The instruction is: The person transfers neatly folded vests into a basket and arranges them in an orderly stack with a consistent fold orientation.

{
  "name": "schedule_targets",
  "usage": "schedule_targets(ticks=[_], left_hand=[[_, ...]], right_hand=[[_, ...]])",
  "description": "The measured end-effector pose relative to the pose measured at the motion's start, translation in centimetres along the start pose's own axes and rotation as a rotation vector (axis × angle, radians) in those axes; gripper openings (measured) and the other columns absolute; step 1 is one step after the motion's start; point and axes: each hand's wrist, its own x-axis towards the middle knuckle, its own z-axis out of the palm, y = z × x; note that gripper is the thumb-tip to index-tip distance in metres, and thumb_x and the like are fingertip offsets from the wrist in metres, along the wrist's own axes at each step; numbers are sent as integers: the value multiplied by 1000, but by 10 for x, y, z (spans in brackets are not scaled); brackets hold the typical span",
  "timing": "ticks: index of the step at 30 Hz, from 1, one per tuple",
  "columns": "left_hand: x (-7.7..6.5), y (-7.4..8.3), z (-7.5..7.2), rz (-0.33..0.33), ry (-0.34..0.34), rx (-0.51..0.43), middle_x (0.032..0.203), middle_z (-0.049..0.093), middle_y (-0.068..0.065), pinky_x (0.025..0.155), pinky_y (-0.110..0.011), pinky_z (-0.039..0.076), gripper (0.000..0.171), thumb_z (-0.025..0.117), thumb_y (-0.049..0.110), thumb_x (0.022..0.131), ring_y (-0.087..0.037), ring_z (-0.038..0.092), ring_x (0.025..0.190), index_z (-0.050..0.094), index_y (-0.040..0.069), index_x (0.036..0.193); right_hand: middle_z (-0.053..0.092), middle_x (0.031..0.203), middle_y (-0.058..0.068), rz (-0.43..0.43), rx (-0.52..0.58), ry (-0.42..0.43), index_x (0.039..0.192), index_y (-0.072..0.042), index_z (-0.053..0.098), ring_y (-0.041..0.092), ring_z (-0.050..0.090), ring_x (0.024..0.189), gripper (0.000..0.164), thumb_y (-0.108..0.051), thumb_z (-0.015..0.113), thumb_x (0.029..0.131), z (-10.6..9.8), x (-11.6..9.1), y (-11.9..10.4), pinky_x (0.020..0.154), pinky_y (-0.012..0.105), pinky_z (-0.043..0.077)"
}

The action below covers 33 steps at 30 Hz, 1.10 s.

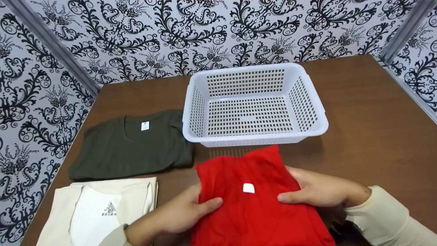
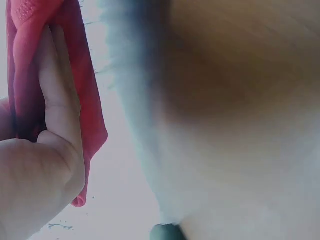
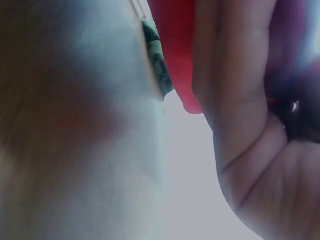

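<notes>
A folded red shirt (image 1: pixel 249 212) with a white neck label is held up between two hands, in front of the basket. The left hand (image 1: pixel 187 210) grips its left edge, thumb on the front face and fingers behind. In the left wrist view, that hand's fingers (image 2: pixel 60 95) lie against the red cloth. At the opposite edge the right hand (image 1: pixel 314 188) grips the cloth the same way, thumb in front. The right wrist view shows the right hand's fingers (image 3: pixel 240 75) beside the red fabric; their tips are out of sight.
A white perforated plastic basket (image 1: pixel 256 139) stands at the back of the brown table (image 1: pixel 368 136). To its left lies a folded dark green shirt (image 1: pixel 153 147), with a folded cream shirt (image 1: pixel 61 212) nearer the front. Patterned panels (image 1: pixel 205 34) enclose the table's back and sides.
</notes>
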Motion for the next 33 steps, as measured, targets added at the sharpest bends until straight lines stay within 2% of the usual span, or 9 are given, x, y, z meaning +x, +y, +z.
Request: schedule_targets(ticks=[5, 10, 14, 18, 22, 24, 29, 33], left_hand=[[-9, 21, -9, 56, 6, 18, 120, 68, -7, 90, -23, 53, 41, 62, 25, 99, -19, 67, 107, 52, 5, 133], [-10, 37, -17, 136, 48, 56, 128, 64, -11, 94, -23, 51, 46, 62, 26, 100, -21, 64, 114, 49, 2, 137], [-8, 43, -20, 183, 65, 76, 130, 63, -11, 97, -23, 50, 48, 62, 27, 100, -20, 63, 116, 48, 3, 138], [-6, 45, -23, 204, 75, 60, 129, 63, -12, 96, -24, 51, 48, 62, 26, 100, -21, 63, 115, 48, 2, 139], [-1, 49, -29, 221, 69, 21, 129, 63, -14, 96, -27, 52, 47, 60, 24, 100, -22, 64, 114, 47, 2, 140], [3, 53, -31, 234, 77, 31, 128, 64, -14, 96, -29, 53, 45, 60, 23, 101, -22, 65, 113, 47, 2, 139], [18, 69, -42, 254, 140, 123, 122, 67, -12, 96, -34, 53, 41, 60, 21, 100, -20, 67, 107, 51, 3, 136], [36, 86, -53, 230, 183, 107, 120, 68, -11, 94, -37, 56, 39, 59, 20, 100, -21, 70, 102, 51, 8, 137]], right_hand=[[55, 141, 4, -18, 24, 58, 147, -17, 40, 13, 55, 126, 52, -9, 59, 99, -5, -8, -16, 105, 18, 42], [59, 134, 10, -46, 59, 147, 141, -9, 43, 16, 60, 119, 46, -4, 58, 98, -12, -15, -28, 101, 21, 47], [59, 132, 14, -50, 101, 168, 141, -5, 41, 18, 63, 117, 45, -1, 56, 98, -15, -18, -32, 99, 23, 49], [60, 132, 17, -46, 125, 187, 141, -2, 39, 19, 63, 117, 46, -1, 56, 99, -16, -18, -32, 99, 24, 50], [62, 129, 15, -39, 131, 226, 140, 1, 39, 19, 65, 115, 44, -1, 55, 99, -21, -17, -34, 98, 25, 51], [63, 127, 15, -32, 131, 251, 139, 3, 39, 20, 66, 113, 43, -1, 54, 99, -25, -17, -35, 96, 26, 53], [65, 124, 13, 82, 41, 349, 140, 0, 38, 23, 68, 109, 47, -10, 59, 100, -45, -14, -46, 94, 28, 54], [64, 125, 14, 172, -61, 406, 144, -6, 38, 22, 69, 106, 55, -22, 64, 98, -70, -4, -61, 92, 28, 55]])
